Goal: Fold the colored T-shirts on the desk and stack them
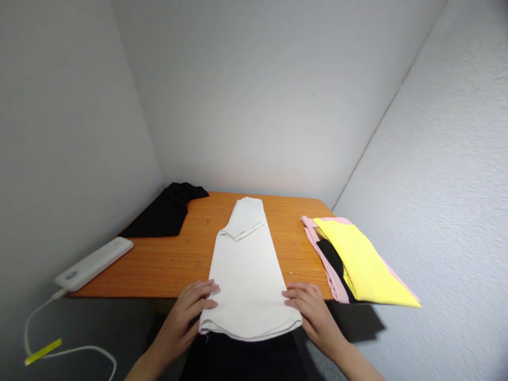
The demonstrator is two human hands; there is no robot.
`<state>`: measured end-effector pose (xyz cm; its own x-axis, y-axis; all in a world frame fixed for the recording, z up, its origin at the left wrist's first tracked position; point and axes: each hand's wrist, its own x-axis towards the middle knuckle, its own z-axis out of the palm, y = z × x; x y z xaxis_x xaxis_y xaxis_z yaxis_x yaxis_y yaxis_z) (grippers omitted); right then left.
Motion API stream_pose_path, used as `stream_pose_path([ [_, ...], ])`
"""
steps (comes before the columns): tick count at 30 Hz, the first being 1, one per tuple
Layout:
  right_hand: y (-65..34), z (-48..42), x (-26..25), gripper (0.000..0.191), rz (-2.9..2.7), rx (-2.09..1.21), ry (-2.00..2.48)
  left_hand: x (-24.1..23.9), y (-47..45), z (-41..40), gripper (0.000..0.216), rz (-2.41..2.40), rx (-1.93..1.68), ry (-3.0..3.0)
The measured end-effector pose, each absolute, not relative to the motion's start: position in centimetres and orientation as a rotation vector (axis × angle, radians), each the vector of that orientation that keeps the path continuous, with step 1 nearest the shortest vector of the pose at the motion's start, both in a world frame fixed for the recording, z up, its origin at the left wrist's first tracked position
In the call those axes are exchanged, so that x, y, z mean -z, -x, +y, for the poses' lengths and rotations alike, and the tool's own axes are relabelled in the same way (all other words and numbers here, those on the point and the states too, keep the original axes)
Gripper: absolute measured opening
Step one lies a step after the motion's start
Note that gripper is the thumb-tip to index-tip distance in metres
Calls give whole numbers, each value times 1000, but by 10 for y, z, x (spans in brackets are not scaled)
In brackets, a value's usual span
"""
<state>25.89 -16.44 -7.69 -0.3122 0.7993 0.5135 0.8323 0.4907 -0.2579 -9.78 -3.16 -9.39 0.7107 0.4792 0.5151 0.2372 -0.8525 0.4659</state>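
Observation:
A white folded shirt lies lengthwise down the middle of the wooden table, a sleeve folded across its upper part. Its hem reaches past the table's front edge toward my lap. My left hand grips the shirt's left side near the hem, fingertips on top of the cloth. On the opposite side, my right hand holds the right edge at about the same height. Both thumbs are mostly hidden. The cloth between my hands looks flat, and the layers show at the hem.
Folded yellow, pink and black garments are stacked at the table's right edge. A black garment lies at the back left. A white power bank with a cable rests at the left edge of the table. Walls enclose the back and sides.

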Motion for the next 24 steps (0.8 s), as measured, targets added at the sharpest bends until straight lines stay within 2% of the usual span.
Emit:
stream_pose_path([
  [3, -246, -182, 65, 21, -1977, -102, 1237, 70, 98, -58, 34, 531, -1028, -2120],
  [6, -235, -192, 56, 16, -1824, -104, 1165, 51, 98, -77, 43, 576, -1130, -1895],
  [11, -227, -180, 43, 22, -1646, 11, 1193, 42, 91, -66, 30, 877, -1507, -1805],
  [15, -241, -132, 28, 22, -1565, 141, 1314, 21, 60, -11, 28, 951, -1351, -1822],
  [19, -268, -46, 4, 35, -1535, 123, 1616, -8, 11, 76, 31, 1064, -1302, -1901],
  [24, -283, 17, 1, 28, -1534, 18, 2145, 13, -10, 137, 36, 1335, -1037, -2145],
])
